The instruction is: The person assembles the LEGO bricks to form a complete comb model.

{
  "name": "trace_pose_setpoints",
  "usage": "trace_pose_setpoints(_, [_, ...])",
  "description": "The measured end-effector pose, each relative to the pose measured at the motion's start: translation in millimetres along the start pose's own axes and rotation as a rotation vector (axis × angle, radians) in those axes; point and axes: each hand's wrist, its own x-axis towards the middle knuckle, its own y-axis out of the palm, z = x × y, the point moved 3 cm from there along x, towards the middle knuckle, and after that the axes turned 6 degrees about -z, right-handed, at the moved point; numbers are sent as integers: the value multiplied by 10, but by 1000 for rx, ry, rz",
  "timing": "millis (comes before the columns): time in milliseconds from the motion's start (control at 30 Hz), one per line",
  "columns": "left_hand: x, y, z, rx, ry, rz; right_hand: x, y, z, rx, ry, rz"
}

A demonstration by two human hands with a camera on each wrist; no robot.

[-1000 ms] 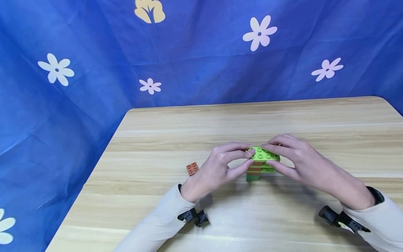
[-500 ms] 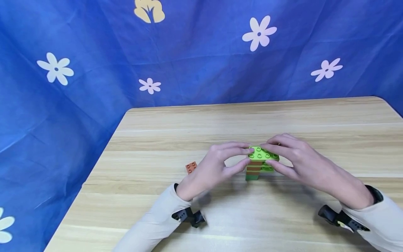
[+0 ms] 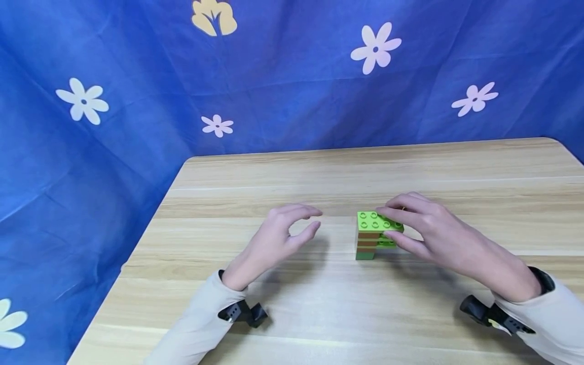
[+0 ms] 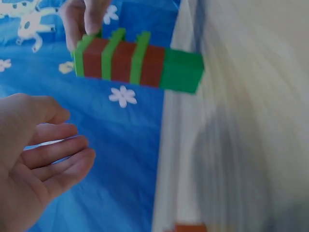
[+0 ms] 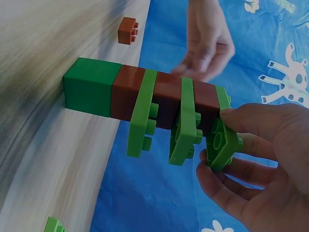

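Observation:
A toy-brick tower stands upright on the table, with a dark green brick at its foot. Above that, brown bricks alternate with light green plates that jut out to one side. My right hand pinches the jutting end of the top light green plate between thumb and fingers. Left of the tower, my left hand hovers over the table, fingers loosely bent and holding nothing. A loose brown brick lies on the table; the left hand hides it in the head view.
The wooden table has a blue flowered cloth hanging behind it and at its left side. Part of another light green piece shows at the lower edge of the right wrist view.
My left hand has let go of the tower's top and moved left, covering the loose brown brick in the head view. My right hand keeps its hold on the top plate.

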Motion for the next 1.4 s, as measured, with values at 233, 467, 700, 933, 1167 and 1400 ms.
trace_pose_setpoints(233, [-247,-149,214,89,-93,18,-16,0,4,-5,0,4])
trace_pose_setpoints(467, [-417,-253,357,178,-167,67,-28,-6,7,-1,2,-2])
trace_pose_setpoints(700, [-585,-271,438,222,-213,106,-27,1,15,-3,2,3])
trace_pose_setpoints(933, [-654,-243,470,248,-222,146,-25,16,16,21,-9,-4])
trace_pose_setpoints(1167, [-697,-210,484,240,-210,155,-32,29,26,17,0,13])
trace_pose_setpoints(1400, [-717,-187,490,240,-242,172,-41,30,6,25,25,24])
